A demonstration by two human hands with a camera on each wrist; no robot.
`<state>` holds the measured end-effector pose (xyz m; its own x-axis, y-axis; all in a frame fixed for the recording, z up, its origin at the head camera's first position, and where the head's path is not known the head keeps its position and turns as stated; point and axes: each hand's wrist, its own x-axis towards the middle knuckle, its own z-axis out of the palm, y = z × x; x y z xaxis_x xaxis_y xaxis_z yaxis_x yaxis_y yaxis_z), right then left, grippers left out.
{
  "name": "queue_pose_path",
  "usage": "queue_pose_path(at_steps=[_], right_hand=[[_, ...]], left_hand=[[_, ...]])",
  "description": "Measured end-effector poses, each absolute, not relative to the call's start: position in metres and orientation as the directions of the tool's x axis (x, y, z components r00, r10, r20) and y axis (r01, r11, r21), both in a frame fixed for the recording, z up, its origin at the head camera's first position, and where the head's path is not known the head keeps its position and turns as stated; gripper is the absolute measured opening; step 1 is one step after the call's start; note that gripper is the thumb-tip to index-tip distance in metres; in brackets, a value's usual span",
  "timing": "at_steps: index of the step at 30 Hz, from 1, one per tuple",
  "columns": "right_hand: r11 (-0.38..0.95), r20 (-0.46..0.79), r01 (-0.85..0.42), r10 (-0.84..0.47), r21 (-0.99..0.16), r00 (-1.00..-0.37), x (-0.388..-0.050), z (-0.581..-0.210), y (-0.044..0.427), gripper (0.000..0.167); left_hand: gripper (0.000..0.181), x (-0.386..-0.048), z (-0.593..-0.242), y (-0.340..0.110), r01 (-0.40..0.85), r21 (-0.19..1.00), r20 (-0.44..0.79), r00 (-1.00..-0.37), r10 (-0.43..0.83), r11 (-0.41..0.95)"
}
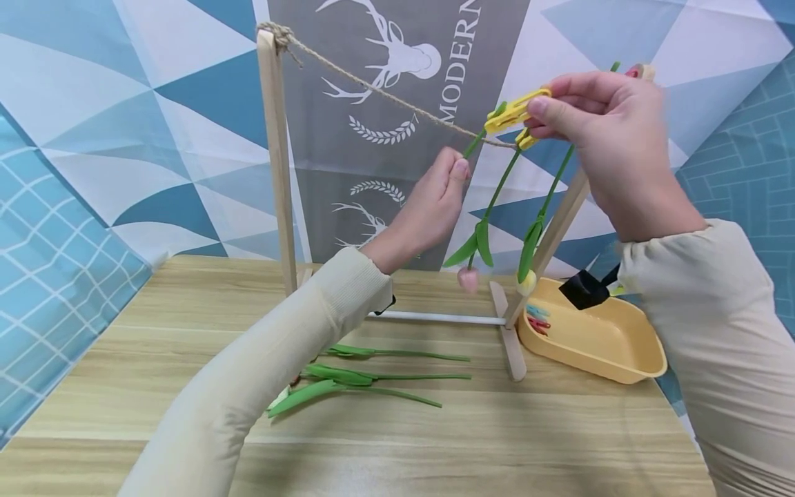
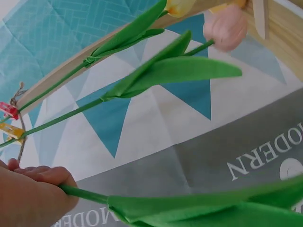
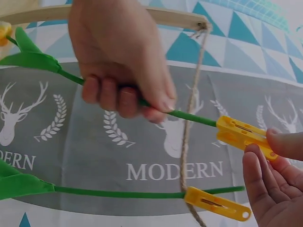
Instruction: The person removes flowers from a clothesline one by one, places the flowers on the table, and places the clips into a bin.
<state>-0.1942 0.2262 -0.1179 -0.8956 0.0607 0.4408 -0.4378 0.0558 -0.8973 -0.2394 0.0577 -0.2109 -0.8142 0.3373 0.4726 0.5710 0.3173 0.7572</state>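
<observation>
My left hand (image 1: 428, 203) grips the green stem of an artificial tulip (image 3: 194, 118), whose yellow-orange bloom shows at the right wrist view's left edge. My right hand (image 1: 621, 138) pinches a yellow clothespin (image 3: 244, 137) between thumb and fingers, its front end at the tip of that stem. The stem crosses the twine (image 3: 185, 142), with the clothespin a little apart from it. Beside it, a second yellow clothespin (image 3: 218, 203) clips a pink tulip (image 1: 468, 279) upside down on the twine. A yellow tulip (image 1: 526, 283) hangs farther right, near a red clothespin (image 2: 8, 110).
Wooden posts (image 1: 277, 159) hold up the twine, with a white rod (image 1: 441, 317) low between them. Several tulips (image 1: 366, 378) lie on the wooden table (image 1: 497, 442). A yellow-orange basin (image 1: 596, 369) at right holds blue and red clothespins (image 1: 537, 321).
</observation>
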Motion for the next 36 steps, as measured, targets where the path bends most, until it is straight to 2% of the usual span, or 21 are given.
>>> queue_pose_path(at_steps=[5, 10, 16, 19, 24, 36], right_hand=[[-0.073, 0.474, -0.480, 0.093, -0.874, -0.876, -0.191, -0.118, 0.238, 0.039], [-0.163, 0.460, -0.477, 0.134, -0.864, -0.878, -0.187, -0.125, 0.253, 0.039], [-0.208, 0.409, -0.437, 0.163, -0.875, -0.898, -0.182, -0.140, 0.267, 0.032], [-0.273, 0.352, -0.390, 0.178, -0.879, -0.919, -0.181, -0.150, 0.277, 0.027], [-0.368, 0.250, -0.299, 0.174, -0.880, -0.952, -0.177, -0.171, 0.299, 0.025], [-0.534, 0.063, -0.147, 0.172, -0.833, -0.983, -0.169, -0.229, 0.356, 0.025]], left_hand=[[0.026, -0.232, -0.212, 0.054, 0.577, 0.652, 0.435, -0.816, 0.382, 0.492], [0.024, -0.219, -0.220, 0.056, 0.575, 0.431, 0.399, -0.812, 0.426, 0.695], [0.024, -0.205, -0.239, 0.056, 0.583, 0.194, 0.459, -0.765, 0.452, 0.789], [0.021, -0.200, -0.249, 0.055, 0.574, 0.094, 0.490, -0.738, 0.464, 0.813], [0.007, -0.191, -0.267, 0.052, 0.564, -0.015, 0.499, -0.712, 0.494, 0.826], [0.014, -0.171, -0.312, 0.039, 0.535, -0.093, 0.518, -0.694, 0.499, 0.840]])
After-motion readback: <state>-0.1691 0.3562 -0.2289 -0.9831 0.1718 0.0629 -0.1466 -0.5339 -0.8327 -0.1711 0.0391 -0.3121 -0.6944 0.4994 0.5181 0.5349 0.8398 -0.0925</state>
